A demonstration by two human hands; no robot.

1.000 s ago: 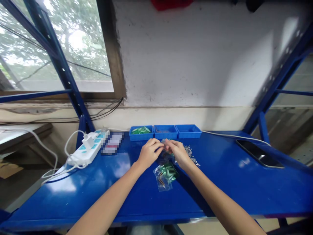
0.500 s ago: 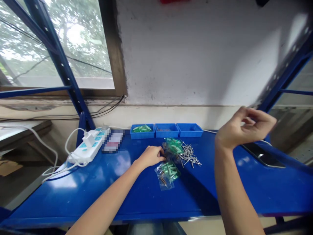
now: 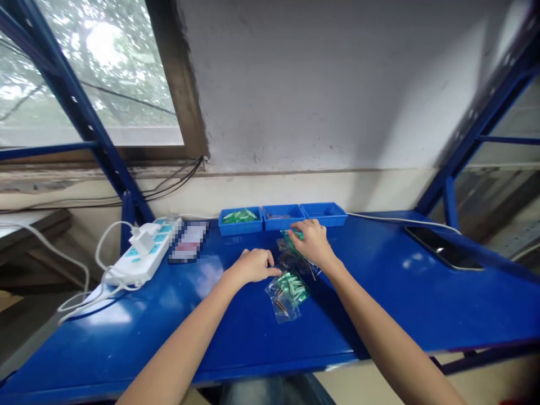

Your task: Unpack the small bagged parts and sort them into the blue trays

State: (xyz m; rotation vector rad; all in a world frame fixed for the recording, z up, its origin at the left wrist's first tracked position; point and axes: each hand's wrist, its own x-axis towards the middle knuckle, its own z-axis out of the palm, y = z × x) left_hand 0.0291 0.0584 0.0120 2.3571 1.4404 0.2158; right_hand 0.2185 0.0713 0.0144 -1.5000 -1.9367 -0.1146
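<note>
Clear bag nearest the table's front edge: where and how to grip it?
Probably pinch the clear bag by its near edge, coming from the front. That film looks flat and free of pieces, facing the table's front edge; green-wrapped pieces crowd its far side, near the left hand.

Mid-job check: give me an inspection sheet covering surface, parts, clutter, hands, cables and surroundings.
Surface: glossy blue tabletop.
Parts: clear bag, green pieces; three blue bins behind.
Clutter: white power strip and blurred-out item at left; black phone at right.
Hands: left hand by the green pieces, contact unclear; right hand over a green packet, grip unclear.
Cables: white cord at left; white cable at right.
Surroundings: window, pale wall, blue posts.
</note>
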